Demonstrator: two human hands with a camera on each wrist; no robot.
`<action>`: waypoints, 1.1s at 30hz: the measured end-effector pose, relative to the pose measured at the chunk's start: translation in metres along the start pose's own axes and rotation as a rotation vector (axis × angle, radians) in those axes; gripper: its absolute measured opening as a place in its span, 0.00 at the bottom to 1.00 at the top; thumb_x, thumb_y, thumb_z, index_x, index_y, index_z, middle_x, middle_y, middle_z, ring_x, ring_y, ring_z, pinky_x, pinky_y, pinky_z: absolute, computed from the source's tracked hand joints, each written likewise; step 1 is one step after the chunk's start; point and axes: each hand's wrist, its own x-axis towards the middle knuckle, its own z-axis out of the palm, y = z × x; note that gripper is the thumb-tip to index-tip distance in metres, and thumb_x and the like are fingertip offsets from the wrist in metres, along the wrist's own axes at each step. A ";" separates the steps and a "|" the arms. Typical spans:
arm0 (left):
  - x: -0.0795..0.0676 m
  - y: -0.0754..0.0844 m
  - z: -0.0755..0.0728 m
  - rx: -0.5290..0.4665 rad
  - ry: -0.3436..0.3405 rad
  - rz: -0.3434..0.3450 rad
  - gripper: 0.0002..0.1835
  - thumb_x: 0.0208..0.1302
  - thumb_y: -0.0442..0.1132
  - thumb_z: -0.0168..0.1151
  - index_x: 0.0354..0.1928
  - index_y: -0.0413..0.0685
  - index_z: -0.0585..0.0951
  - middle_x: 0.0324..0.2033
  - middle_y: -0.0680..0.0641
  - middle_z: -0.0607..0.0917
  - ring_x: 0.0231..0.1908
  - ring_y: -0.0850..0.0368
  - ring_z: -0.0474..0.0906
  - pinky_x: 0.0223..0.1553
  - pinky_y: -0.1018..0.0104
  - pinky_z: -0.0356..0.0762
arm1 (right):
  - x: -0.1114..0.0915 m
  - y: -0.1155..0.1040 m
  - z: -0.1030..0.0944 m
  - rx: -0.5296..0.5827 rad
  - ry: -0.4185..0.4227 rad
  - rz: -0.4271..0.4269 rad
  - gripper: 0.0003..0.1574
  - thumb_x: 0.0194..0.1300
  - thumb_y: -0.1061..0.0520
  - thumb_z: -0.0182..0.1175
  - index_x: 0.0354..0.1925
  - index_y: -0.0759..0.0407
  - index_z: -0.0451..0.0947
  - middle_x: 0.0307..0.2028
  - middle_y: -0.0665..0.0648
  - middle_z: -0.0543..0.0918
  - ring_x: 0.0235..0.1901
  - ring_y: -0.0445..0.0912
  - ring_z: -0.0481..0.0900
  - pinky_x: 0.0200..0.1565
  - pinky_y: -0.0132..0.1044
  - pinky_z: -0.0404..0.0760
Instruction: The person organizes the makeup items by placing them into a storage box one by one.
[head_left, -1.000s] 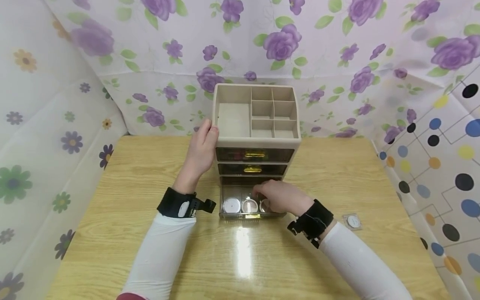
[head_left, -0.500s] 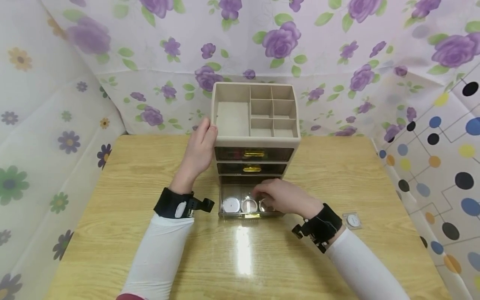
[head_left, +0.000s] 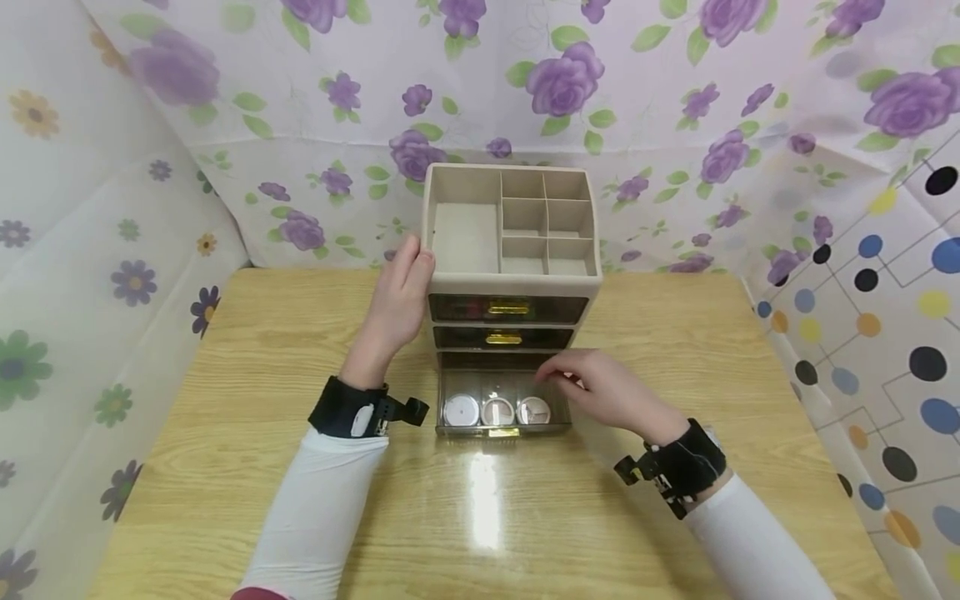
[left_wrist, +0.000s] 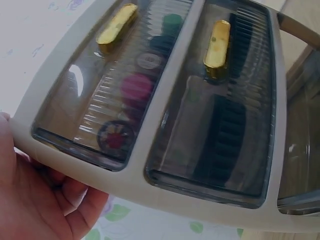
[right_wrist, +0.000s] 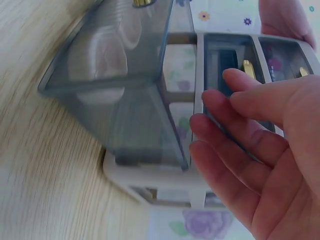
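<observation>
A cream desktop drawer organizer (head_left: 517, 286) stands on the table, its top divided into compartments. My left hand (head_left: 397, 300) holds its left side near the upper front corner. The left wrist view shows the curled fingers (left_wrist: 90, 212) against that side. Below two closed drawers, the clear bottom drawer (head_left: 465, 385) is pulled out. Three round white items lie in a row inside: a left one (head_left: 461, 410), a middle one (head_left: 497, 411) and a right one (head_left: 533, 411). Over the drawer's right edge, my right hand (head_left: 603, 390) hovers with loosely bent fingers and nothing in them.
Smoky upper drawers with gold handles show colourful small items in the top drawer (left_wrist: 137, 87) and a dark ridged object (left_wrist: 220, 140) in the middle drawer. Floral cloth (head_left: 315, 192) hangs behind the wood-grain table (head_left: 300, 317); dotted cloth (head_left: 862, 333) hangs at the right.
My right hand has drawn back to the right out of the bottom drawer, uncovering the right round item. Its wrist now hides the small square case on the table. The left hand stays put.
</observation>
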 end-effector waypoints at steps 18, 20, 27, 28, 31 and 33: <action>-0.001 -0.002 0.003 -0.062 0.005 0.028 0.15 0.84 0.48 0.40 0.43 0.44 0.66 0.27 0.45 0.61 0.26 0.48 0.58 0.30 0.56 0.59 | -0.107 0.062 -0.035 -0.005 0.186 0.401 0.15 0.83 0.59 0.58 0.60 0.59 0.85 0.57 0.62 0.86 0.58 0.62 0.82 0.55 0.64 0.80; -0.001 -0.002 0.004 -0.068 0.006 0.030 0.15 0.84 0.47 0.39 0.44 0.43 0.67 0.28 0.45 0.60 0.26 0.48 0.58 0.30 0.55 0.59 | -0.120 0.069 -0.039 -0.012 0.134 0.454 0.18 0.83 0.56 0.58 0.64 0.61 0.82 0.61 0.67 0.83 0.61 0.66 0.78 0.57 0.68 0.77; 0.001 -0.003 0.005 -0.080 0.022 0.041 0.16 0.83 0.47 0.39 0.46 0.40 0.69 0.35 0.39 0.68 0.36 0.44 0.67 0.37 0.53 0.64 | -0.157 0.089 -0.045 -0.029 -0.028 0.600 0.36 0.76 0.48 0.68 0.70 0.69 0.74 0.64 0.79 0.77 0.60 0.76 0.76 0.55 0.71 0.76; 0.001 -0.003 0.005 -0.079 0.023 0.041 0.17 0.83 0.47 0.39 0.46 0.40 0.69 0.36 0.38 0.68 0.37 0.44 0.67 0.38 0.53 0.64 | -0.161 0.091 -0.044 -0.032 -0.039 0.614 0.39 0.75 0.47 0.70 0.70 0.70 0.73 0.64 0.80 0.77 0.59 0.77 0.76 0.54 0.71 0.77; 0.001 -0.002 0.005 -0.077 0.025 0.035 0.16 0.83 0.48 0.39 0.46 0.40 0.69 0.34 0.38 0.67 0.35 0.44 0.66 0.37 0.53 0.63 | -0.171 0.095 -0.042 -0.038 -0.052 0.658 0.45 0.73 0.41 0.70 0.71 0.73 0.72 0.62 0.82 0.77 0.58 0.78 0.77 0.54 0.71 0.78; 0.001 -0.002 0.006 -0.078 0.026 0.037 0.16 0.83 0.47 0.39 0.46 0.40 0.69 0.34 0.39 0.67 0.35 0.44 0.65 0.37 0.54 0.62 | -0.176 0.095 -0.039 -0.042 -0.051 0.701 0.50 0.73 0.36 0.68 0.72 0.73 0.70 0.64 0.82 0.75 0.60 0.78 0.75 0.56 0.72 0.76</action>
